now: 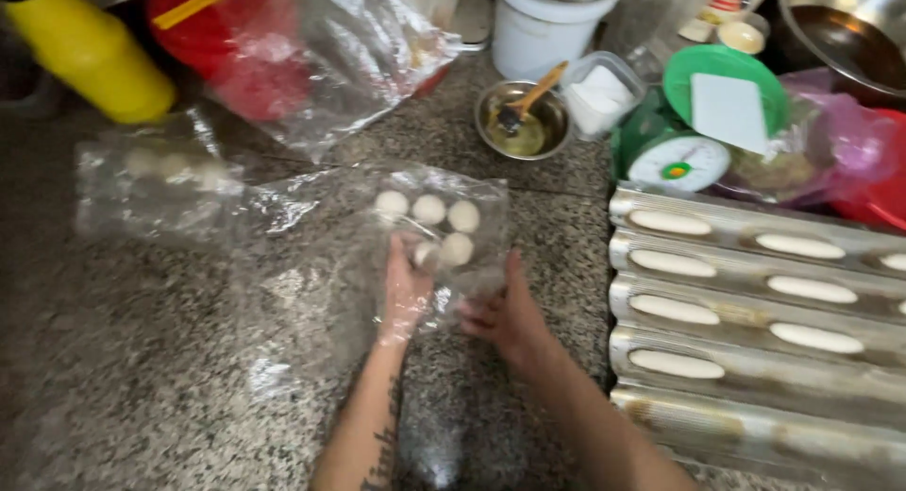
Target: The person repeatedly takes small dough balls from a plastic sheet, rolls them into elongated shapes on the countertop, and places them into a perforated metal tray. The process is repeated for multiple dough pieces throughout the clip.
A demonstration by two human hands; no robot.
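So both hands are in the middle of the speckled grey granite worktop (pixel 142 378), working on a crinkly clear plastic sheet (pixel 311 293) that covers a cluster of 5 small round white dough balls (pixel 429 211). The left hand (pixel 406 293) sits under a fold of that plastic, fingers reaching toward the nearest ball; it looks loosely curled around it, but the blur makes it hard to be sure. The right hand (pixel 505 312) is just right of the dough balls, fingers bunched and pinching the plastic's edge. Further right of the dough balls is a corrugated silver metal baking tray (pixel 736 345) with long white dough pieces lying in its grooves. Behind the dough balls there's a small steel bowl with a wooden spoon (pixel 522 120) and a green kitchen scale (pixel 681 156). Risk-wise, I'd guess soft dough sticks to the film, so a quick tug could stretch or squash a ball, or drag the others into each other so they fuse.
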